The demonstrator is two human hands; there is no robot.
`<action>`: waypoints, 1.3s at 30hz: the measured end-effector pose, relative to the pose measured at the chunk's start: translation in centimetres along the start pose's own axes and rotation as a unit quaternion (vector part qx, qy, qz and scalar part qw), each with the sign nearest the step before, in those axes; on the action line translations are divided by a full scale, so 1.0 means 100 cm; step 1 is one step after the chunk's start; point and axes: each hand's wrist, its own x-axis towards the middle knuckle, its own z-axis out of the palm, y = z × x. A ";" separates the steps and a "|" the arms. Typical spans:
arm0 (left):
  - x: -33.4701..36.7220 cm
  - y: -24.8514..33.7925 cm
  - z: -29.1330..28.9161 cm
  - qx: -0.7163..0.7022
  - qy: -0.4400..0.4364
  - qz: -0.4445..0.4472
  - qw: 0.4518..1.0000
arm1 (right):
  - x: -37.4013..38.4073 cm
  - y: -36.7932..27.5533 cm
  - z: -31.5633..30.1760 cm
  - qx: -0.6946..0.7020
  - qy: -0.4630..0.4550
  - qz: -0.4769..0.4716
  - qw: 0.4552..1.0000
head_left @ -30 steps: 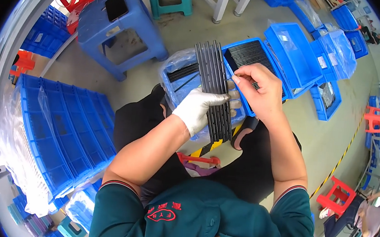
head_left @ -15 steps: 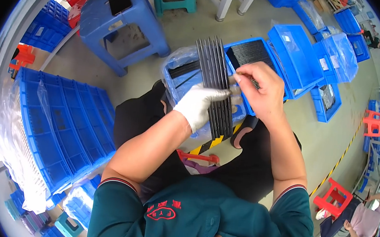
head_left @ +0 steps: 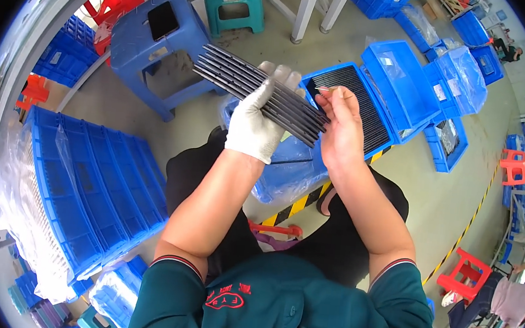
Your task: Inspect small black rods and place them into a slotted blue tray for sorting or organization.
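Black rods (head_left: 290,108): slim, straight, packed side by side, slanting from upper left to lower right!
Gloved left hand (head_left: 252,124): wrapped round their middle, thumb right across the top.
Bare right hand (head_left: 344,129): just beside their lower ends, pinching a thin sliver (head_left: 323,89), too small to identify.

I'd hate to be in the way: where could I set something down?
Bare floor shows between the right forearm, the blue bins and the lower red stool; another patch lies between the pale legs and those bins. It's crowded around the left hand, its black rods and the right hand.
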 end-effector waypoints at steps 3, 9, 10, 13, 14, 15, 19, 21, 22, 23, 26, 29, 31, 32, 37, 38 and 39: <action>-0.003 -0.009 -0.003 0.050 -0.028 -0.015 0.998 | 0.003 -0.001 0.010 -0.009 0.017 -0.008 1.000; 0.002 -0.006 -0.004 0.045 -0.039 0.006 0.998 | 0.006 0.002 0.012 0.001 0.008 -0.008 1.000; 0.003 -0.005 -0.003 0.031 -0.032 0.014 0.999 | 0.006 0.004 0.011 0.001 0.007 -0.010 1.000; 0.007 -0.006 -0.002 0.020 -0.035 0.030 0.999 | 0.010 0.009 0.007 0.019 0.001 -0.015 1.000; 0.007 -0.008 -0.001 0.011 -0.028 0.034 0.999 | 0.009 0.009 0.011 0.029 0.003 -0.001 1.000; 0.005 -0.011 -0.003 0.008 -0.034 0.027 0.999 | 0.006 0.009 0.014 0.039 0.005 0.012 0.999; 0.009 -0.016 -0.014 0.020 -0.067 0.044 0.997 | 0.006 0.012 0.011 0.062 0.014 0.039 0.997; 0.008 -0.012 -0.014 0.022 -0.064 0.041 0.997 | 0.004 0.012 0.011 0.047 0.003 0.029 0.998; 0.007 -0.009 -0.014 0.026 -0.058 0.036 0.997 | 0.004 0.011 0.010 0.033 -0.005 0.021 0.999; 0.003 -0.007 -0.007 0.040 -0.041 0.015 0.998 | 0.010 0.013 0.000 0.011 -0.019 -0.021 1.000; -0.005 -0.005 -0.001 0.098 -0.018 -0.002 0.995 | 0.015 -0.014 -0.004 -0.052 0.008 -0.068 0.996; -0.013 -0.004 -0.003 0.098 -0.031 -0.056 0.993 | 0.015 -0.029 -0.006 -0.111 -0.076 -0.117 0.984; -0.018 -0.008 -0.004 0.092 -0.004 -0.084 0.992 | 0.009 -0.032 -0.001 -0.139 -0.098 -0.141 0.975; -0.021 -0.010 -0.006 0.123 0.010 -0.083 0.989 | 0.007 -0.032 0.001 -0.154 -0.117 -0.157 0.968; -0.032 -0.015 -0.009 0.196 0.012 -0.136 0.971 | 0.000 -0.039 0.007 -0.387 -0.150 -0.279 0.866; -0.034 -0.015 -0.009 0.205 0.014 -0.142 0.968 | -0.001 -0.040 0.009 -0.422 -0.163 -0.310 0.836; -0.035 -0.016 -0.008 0.203 0.015 -0.144 0.968 | -0.001 -0.039 0.009 -0.443 -0.160 -0.335 0.816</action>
